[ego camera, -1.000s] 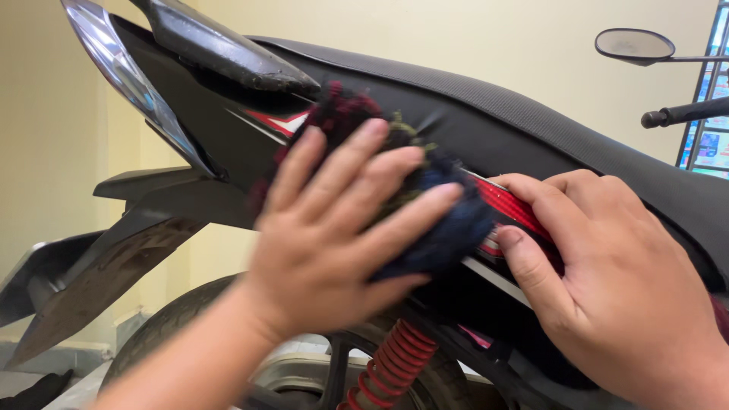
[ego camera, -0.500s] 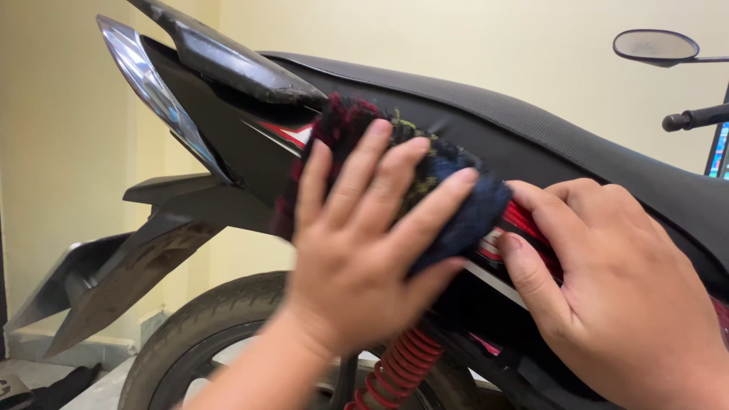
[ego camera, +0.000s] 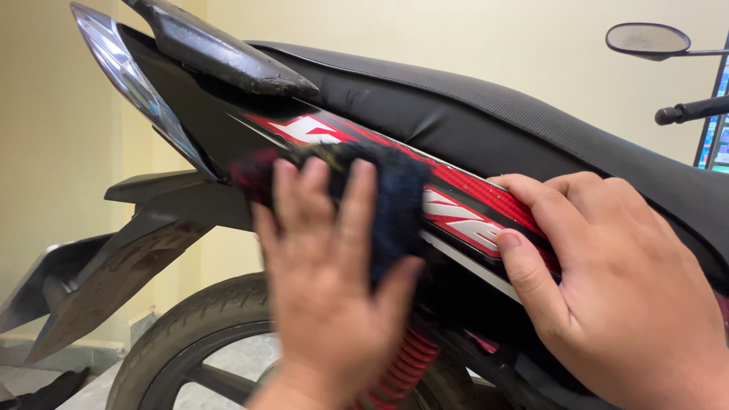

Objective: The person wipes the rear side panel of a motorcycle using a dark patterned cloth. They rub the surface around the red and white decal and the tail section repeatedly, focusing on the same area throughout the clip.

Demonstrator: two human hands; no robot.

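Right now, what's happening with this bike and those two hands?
A person is at the rear side of a black motorcycle. The left hand presses a dark blue and red cloth flat against the black side panel with its red and white stripe decal, just below the seat. The hand looks blurred with motion. The right hand rests on the same panel further forward, fingertips on the red decal. The tail light, rear tyre and a red shock spring are in view.
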